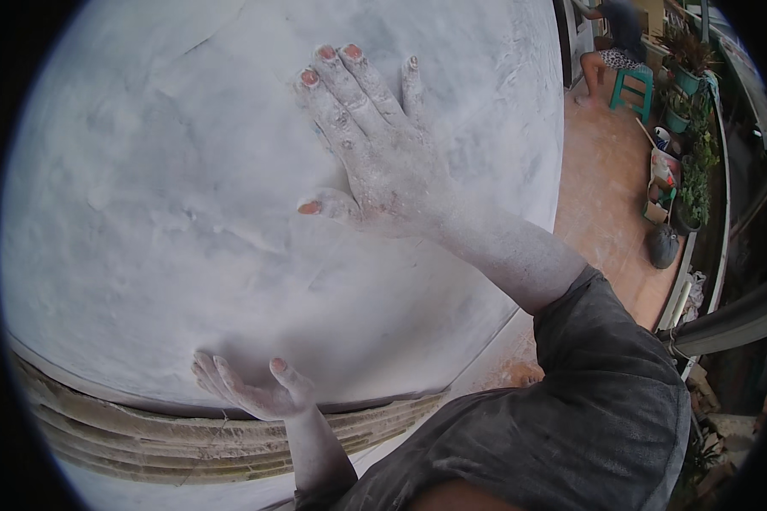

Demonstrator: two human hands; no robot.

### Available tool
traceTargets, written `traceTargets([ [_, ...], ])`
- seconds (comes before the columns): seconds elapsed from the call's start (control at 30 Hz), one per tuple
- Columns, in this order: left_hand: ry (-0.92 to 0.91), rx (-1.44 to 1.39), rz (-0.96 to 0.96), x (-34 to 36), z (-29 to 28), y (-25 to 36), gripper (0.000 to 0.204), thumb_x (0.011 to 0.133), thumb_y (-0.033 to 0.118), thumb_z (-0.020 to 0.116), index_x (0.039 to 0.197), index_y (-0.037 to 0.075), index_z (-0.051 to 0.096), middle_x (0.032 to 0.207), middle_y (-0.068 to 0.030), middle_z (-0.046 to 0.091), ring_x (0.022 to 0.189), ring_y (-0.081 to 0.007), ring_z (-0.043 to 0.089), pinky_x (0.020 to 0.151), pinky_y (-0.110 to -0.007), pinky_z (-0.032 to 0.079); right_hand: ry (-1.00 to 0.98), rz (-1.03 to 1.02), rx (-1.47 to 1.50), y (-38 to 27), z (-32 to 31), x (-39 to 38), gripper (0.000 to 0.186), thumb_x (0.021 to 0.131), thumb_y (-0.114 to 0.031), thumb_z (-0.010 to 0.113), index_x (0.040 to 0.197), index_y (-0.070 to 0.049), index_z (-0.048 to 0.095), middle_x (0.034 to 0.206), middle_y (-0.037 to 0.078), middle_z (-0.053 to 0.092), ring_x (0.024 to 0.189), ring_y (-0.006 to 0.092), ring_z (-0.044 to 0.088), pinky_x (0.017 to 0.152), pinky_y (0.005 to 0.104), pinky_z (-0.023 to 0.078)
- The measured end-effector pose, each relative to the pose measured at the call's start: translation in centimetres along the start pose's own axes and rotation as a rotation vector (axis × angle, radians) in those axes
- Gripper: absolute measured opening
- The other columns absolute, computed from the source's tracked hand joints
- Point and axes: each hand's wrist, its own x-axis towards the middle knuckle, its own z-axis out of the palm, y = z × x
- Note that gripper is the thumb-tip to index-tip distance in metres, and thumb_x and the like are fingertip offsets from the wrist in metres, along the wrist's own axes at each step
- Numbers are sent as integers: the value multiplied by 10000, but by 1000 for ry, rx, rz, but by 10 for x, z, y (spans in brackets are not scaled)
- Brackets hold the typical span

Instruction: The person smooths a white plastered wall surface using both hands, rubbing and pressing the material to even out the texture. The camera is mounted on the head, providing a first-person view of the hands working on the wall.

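A broad white surface, smeared with powder and pale grey patches, takes up most of the view. My right hand lies on it palm down, coated in white powder, with the fingers stretched out and the thumb apart. Lower down, near the surface's bottom edge, is my left hand, also powdery. Its fingers are extended and the thumb stands away from them. Whether the left hand touches the surface I cannot tell. Neither hand holds anything visible.
A ridged grey ledge runs under the white surface. To the right lies an orange-brown floor dusted with powder. Farther off, a person sits on a green stool. Potted plants and a dark bag line the right side.
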Motion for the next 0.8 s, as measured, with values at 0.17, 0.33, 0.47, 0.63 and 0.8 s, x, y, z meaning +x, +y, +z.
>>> traceTargets([
  [0.17,11,-38,-20,0,-1,2,649,1033,415,565,1487,-39,472,1530,-274,502,1489,-423,413,1241,-623,238,78,4,65,-24,-3,-75,995,1031,-717,311,1633,60,162,1704,294,141,1611,425,39,1239,697,-29],
  [0.33,18,11,6,3,0,5,573,1061,393,563,1450,-24,506,1487,-236,552,1458,-428,449,1189,-637,335,-104,22,66,-27,-11,-137,1036,1004,-754,339,1639,45,163,1711,275,137,1610,427,33,1241,697,-27],
  [0.47,21,18,12,6,0,7,569,1060,389,564,1447,-24,509,1483,-230,562,1446,-429,467,1188,-630,339,18,-12,-39,29,3,-11,1069,977,-790,359,1645,24,180,1719,242,149,1616,395,58,1240,697,-16],
  [0.63,37,19,13,7,0,8,564,1063,399,558,1441,-18,516,1478,-216,571,1442,-418,476,1194,-625,337,36,45,52,11,2,-54,1034,998,-764,352,1645,21,167,1713,265,138,1610,423,53,1240,693,-26],
  [0.8,15,40,14,6,1,8,565,1063,425,547,1427,-7,529,1471,-202,579,1443,-398,482,1205,-624,325,-192,88,80,-14,-7,-165,1027,986,-726,424,1632,35,180,1706,285,138,1604,441,47,1235,704,-18],
])
